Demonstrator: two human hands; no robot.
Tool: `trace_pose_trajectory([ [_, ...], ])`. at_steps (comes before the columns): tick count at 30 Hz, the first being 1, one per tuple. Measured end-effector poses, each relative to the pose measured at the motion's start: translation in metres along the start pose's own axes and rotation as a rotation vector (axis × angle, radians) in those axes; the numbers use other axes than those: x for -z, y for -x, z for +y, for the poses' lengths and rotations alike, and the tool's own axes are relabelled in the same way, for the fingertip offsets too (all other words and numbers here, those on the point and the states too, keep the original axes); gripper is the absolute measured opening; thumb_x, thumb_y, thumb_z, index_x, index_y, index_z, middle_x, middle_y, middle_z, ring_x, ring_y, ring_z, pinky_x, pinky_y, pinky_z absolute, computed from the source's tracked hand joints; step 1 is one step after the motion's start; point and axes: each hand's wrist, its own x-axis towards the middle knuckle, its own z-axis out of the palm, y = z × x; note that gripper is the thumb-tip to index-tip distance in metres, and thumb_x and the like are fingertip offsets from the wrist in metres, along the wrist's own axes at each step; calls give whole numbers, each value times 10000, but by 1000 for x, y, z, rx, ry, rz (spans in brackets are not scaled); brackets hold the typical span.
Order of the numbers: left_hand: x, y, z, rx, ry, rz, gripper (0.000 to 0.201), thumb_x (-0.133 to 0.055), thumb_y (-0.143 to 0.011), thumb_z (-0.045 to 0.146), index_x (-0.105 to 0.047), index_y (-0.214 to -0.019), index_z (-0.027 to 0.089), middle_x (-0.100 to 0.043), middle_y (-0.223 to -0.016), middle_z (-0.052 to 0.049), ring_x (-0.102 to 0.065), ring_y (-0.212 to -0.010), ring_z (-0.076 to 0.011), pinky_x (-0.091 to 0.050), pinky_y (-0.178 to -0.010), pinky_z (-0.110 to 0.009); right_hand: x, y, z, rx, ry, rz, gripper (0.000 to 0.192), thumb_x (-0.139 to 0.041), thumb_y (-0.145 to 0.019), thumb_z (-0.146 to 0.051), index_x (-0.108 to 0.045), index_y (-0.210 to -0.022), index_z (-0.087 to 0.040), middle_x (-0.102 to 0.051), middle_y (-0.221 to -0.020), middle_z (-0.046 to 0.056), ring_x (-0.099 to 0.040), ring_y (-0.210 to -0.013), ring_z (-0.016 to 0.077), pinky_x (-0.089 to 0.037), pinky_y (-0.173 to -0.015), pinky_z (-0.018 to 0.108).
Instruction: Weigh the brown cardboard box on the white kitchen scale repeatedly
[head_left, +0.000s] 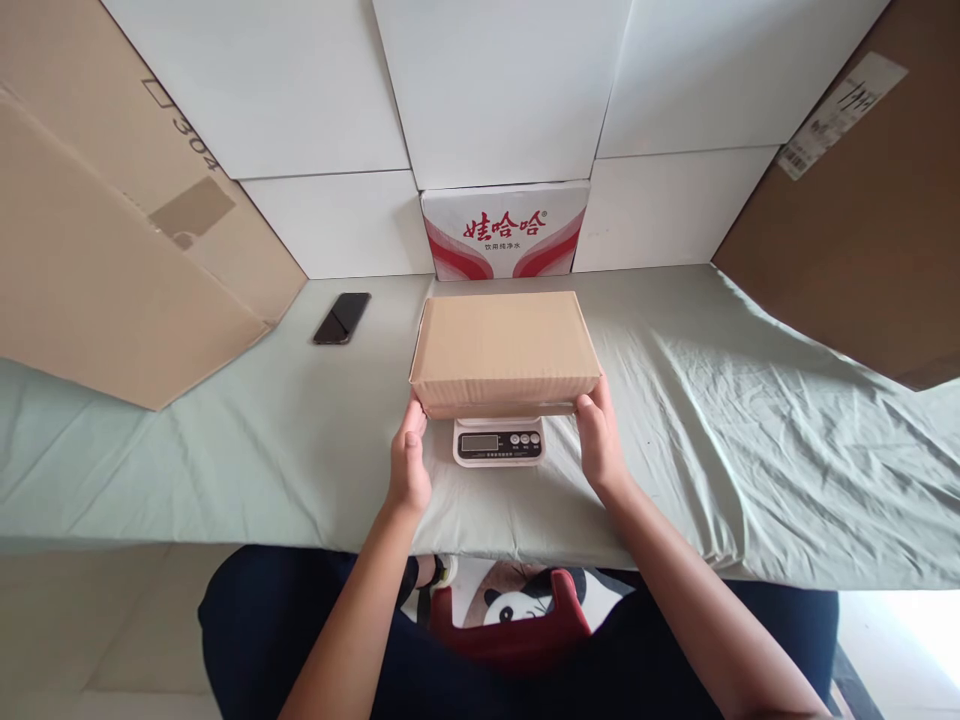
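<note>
A person is sitting at a worktop point(720, 420) draped in a pale green cloth, seen from a camera worn on the head, looking down at both bare hands. A closed brown cardboard box point(505, 350) is resting on a small white kitchen scale point(497, 442), directly in front of the person. The box is much wider than the scale, so it is overhanging on both sides and hiding the weighing platform; only the scale's front strip, with its display and buttons, is showing.

The left hand point(409, 462) is touching the box's near left bottom corner, fingers curled loosely against it. The right hand point(598, 440) is cupping the near right bottom corner, thumb lying along the box edge. Neither hand is wrapping around the box; both are steadying it at the corners.

The likely trouble: hands that are pressing on or propping the box are probably skewing whatever the scale reads. Because the box is overhanging so far, an uneven release could tip it or slide it off the platform. It could also be leaning on the cloth rather than the scale alone.

A dark phone point(342, 318) is lying well to the left. A red and white carton point(504, 228) is standing against the white back wall, behind the box.
</note>
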Motion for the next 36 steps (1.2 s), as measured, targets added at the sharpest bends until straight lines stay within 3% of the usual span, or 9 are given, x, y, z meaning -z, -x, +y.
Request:
trace_pose_trajectory([
  [3, -1, -3, 6, -16, 9, -11, 818, -384, -952, 748, -446, -1580, 227, -447, -1648, -124, -349, -1565, -334, -300, -1286, -482, -4, -4, -9, 57, -13, -5, 643, -468, -995, -547, -326, -1597, -375, -345, -1702, 7, -347, -1568, 302, -286, -1319, 548],
  [5, -2, -15, 11, -46, 29, -4, 821, -408, -942, 752, -473, -1563, 218, -477, -1627, -136, -372, -1553, -339, -323, -1274, -480, -7, -14, -17, 78, 2, 5, 665, -487, -985, -552, -320, -1600, -360, -321, -1713, 15, -334, -1572, 307, -266, -1324, 549],
  [9, -7, -71, 15, -75, 79, 4, 798, -415, -930, 771, -545, -1498, 226, -496, -1613, -136, -382, -1553, -314, -306, -1278, -462, -11, -59, -24, 130, 8, -10, 787, -509, -954, -576, -184, -1636, -359, -238, -1747, -1, -250, -1614, 283, -220, -1337, 540],
  [12, -16, -117, 3, -49, 113, 24, 773, -491, -893, 780, -605, -1417, 223, -567, -1550, -151, -463, -1504, -315, -336, -1260, -477, -14, -98, -12, 236, 63, -43, 832, -506, -944, -575, -125, -1644, -337, -184, -1761, 6, -235, -1620, 265, -241, -1330, 505],
  [15, -24, -145, -19, 17, 142, 58, 837, -538, -811, 842, -652, -1328, 194, -613, -1490, -187, -485, -1486, -341, -354, -1244, -502, -15, -126, 16, 228, 72, -10, 789, -465, -948, -583, -186, -1626, -290, -246, -1738, 43, -253, -1610, 260, -245, -1325, 487],
  [21, -24, -148, -53, 83, 131, 5, 800, -489, -846, 838, -656, -1293, 195, -630, -1463, -195, -497, -1480, -324, -382, -1227, -497, -14, -142, 61, 147, 70, 57, 769, -493, -903, -564, -283, -1576, -255, -307, -1700, 64, -267, -1595, 245, -180, -1341, 477],
  [25, -22, -148, -60, 118, 113, -12, 827, -449, -871, 832, -628, -1355, 186, -541, -1564, -189, -413, -1535, -324, -350, -1251, -493, -11, -142, 61, 102, 92, 32, 768, -464, -925, -572, -249, -1599, -273, -302, -1709, 50, -255, -1602, 230, -203, -1336, 483],
  [30, -12, -157, -62, 135, 115, 123, 881, -428, -886, 817, -464, -1545, 233, -270, -1725, -130, -242, -1606, -263, -233, -1302, -433, -4, -142, 64, -24, 4, 81, 830, -426, -933, -625, -60, -1637, -382, -220, -1745, 2, -229, -1623, 191, -256, -1306, 547],
  [36, -14, -160, -62, 151, 129, 25, 930, -416, -843, 874, -482, -1545, 268, -300, -1715, -102, -264, -1598, -275, -242, -1299, -443, -6, -140, 69, -70, 7, 54, 842, -444, -920, -646, -158, -1638, -313, -251, -1743, 7, -206, -1633, 219, -174, -1341, 550],
])
